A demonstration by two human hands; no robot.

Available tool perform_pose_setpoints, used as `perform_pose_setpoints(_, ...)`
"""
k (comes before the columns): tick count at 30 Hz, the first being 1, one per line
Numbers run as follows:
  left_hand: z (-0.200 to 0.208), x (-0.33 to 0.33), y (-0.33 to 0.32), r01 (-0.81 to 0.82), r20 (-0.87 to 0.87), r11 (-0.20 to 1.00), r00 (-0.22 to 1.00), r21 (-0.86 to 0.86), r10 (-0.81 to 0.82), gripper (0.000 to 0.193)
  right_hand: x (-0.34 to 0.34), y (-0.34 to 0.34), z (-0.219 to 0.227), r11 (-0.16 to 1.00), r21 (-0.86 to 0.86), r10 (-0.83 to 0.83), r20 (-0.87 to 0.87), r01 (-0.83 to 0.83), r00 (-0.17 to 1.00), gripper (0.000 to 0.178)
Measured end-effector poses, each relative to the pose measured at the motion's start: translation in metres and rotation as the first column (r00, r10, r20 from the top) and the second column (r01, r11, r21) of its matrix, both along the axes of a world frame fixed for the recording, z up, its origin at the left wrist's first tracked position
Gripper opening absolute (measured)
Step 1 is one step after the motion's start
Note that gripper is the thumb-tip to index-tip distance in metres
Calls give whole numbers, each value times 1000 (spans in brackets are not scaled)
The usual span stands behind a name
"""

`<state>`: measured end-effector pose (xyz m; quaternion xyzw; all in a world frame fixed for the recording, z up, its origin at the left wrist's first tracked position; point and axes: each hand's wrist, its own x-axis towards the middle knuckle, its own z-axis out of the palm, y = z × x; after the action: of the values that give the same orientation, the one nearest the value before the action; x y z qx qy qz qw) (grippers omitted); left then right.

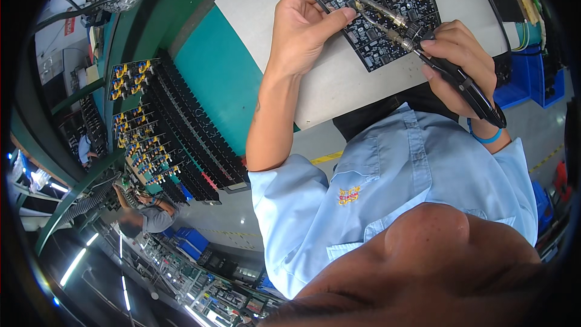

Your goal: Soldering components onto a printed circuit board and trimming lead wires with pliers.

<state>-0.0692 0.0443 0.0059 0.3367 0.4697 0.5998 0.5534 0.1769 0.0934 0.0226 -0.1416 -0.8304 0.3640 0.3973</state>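
Observation:
A black panel of circuit boards (417, 3), crowded with small components, tilts above the white sheet. My left hand (302, 33) grips its left edge, with the thumb on top and the other fingers partly hidden behind it. My right hand (463, 57) is wrapped around the black handle of a soldering iron (463, 85). A thin metal tube runs alongside the iron's metal shaft. Both point up and left to the panel, near my left thumb. Whether the tip touches the board I cannot tell.
A white sheet (336, 91) covers part of the green mat (224, 63). Rows of black strips and boards with yellow parts (142, 139) stand to the left. Blue bins (529, 79) sit at the right. Another person (157, 218) works farther off at lower left.

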Motion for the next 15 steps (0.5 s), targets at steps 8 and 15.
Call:
perform_pose_setpoints(8,0,2,3,-9,-12,1000,1000,-4,9,55,7,6,5,999,-31,21,40,-20,999,44)
perform_pose_setpoints(15,-2,2,2,-30,-15,999,999,-14,30,56,18,21,-8,985,-20,-172,-143,171,975,43)
